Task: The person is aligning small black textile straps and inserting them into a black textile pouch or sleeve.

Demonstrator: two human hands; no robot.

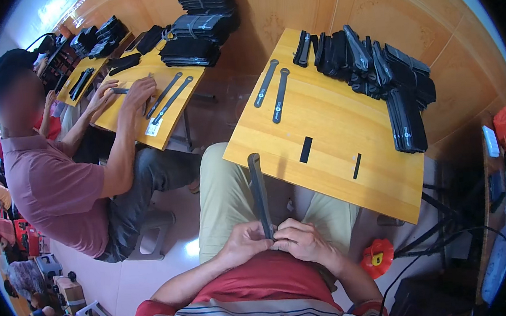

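Over my lap, a long dark grey strap [258, 187] stands up with its rounded end away from me. My left hand [245, 242] pinches it near its lower end. My right hand [300, 241] closes on the same lower end from the other side, and the fingers of both hands meet there. The very end of the strap is hidden between the fingers. Two similar straps, one strap [266, 84] and another strap [281, 96], lie side by side on the yellow wooden table [333, 116] in front of me.
Bundled black straps [370, 59] are heaped along the table's far right side. Two short black strips [306, 149] lie near its front edge. To the left, a person [53, 185] works with both hands at another table [169, 78]. A red object [377, 258] is below right.
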